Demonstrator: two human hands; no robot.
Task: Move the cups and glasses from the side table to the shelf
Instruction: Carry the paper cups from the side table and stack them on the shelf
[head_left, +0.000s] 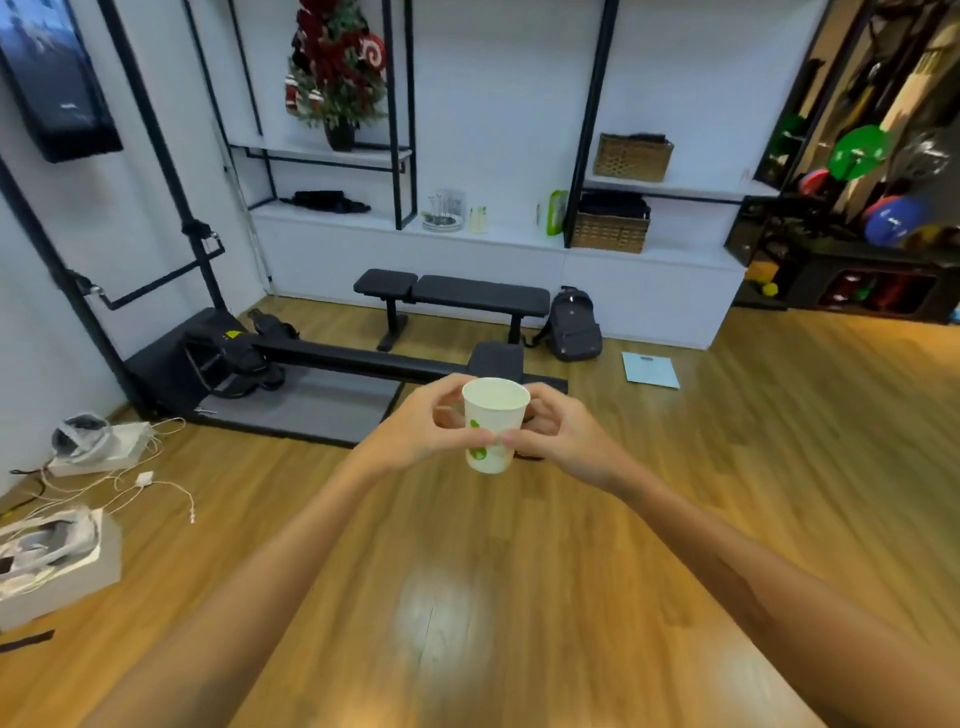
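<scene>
Cup (492, 425), white paper w/ green print, upright, pinched by both hands' fingers (480, 436).

I see a white paper cup (493, 423) with green markings, upright and open-mouthed, apparently empty. It sits well short of the white shelf (498, 240), raised above the wooden floor, roughly in line with the shelf's middle.

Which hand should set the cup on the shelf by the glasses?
Either could: both the left hand and the right hand grip the paper cup upright. Slight edge to the left, since the glasses on the shelf sit a little left of the cup.
</scene>
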